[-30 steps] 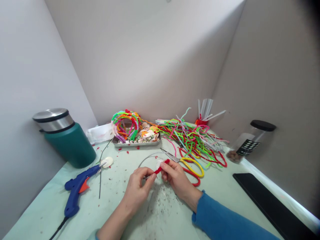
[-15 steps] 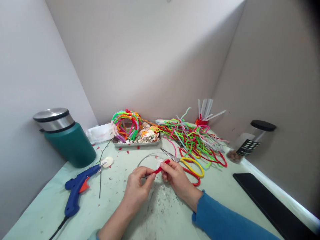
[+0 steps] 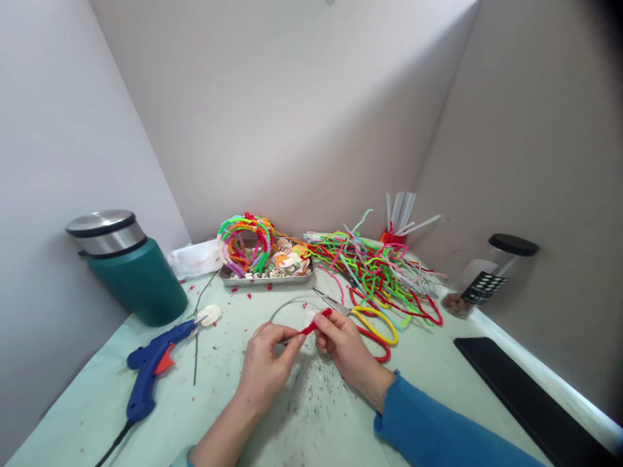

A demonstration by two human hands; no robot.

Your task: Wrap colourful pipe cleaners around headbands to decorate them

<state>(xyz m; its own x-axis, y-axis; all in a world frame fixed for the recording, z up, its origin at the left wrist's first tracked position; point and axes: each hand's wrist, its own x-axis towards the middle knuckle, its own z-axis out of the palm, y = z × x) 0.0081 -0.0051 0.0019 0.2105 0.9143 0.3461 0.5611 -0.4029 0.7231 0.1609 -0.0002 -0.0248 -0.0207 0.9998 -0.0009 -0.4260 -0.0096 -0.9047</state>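
Between my two hands, in the middle of the table, is a short piece of fuzzy red pipe cleaner [image 3: 310, 329]. My left hand [image 3: 267, 357] pinches its left end between thumb and fingertips, along with a thin grey band [image 3: 287, 303] that curves up behind the hands. My right hand [image 3: 342, 342] has thumb and finger closed on the right part of the red piece, whose tip sticks out above. A small whitish disc [image 3: 310, 316] shows just behind the fingers. Beside my right hand lie scissors [image 3: 374, 321] with yellow and red handles.
At left stand a green flask [image 3: 139, 282] and a blue glue gun [image 3: 146, 376], its nozzle on a white disc [image 3: 210, 315]. Behind are a metal tray [image 3: 265, 281] bearing colourful hoops, and a pipe cleaner heap [image 3: 374, 263]. A jar [image 3: 479, 282] and black slab [image 3: 525, 395] are at right.
Almost nothing differs. My left fingertips have shifted very slightly along the red pipe cleaner, while my right hand keeps its pinch in the same place.
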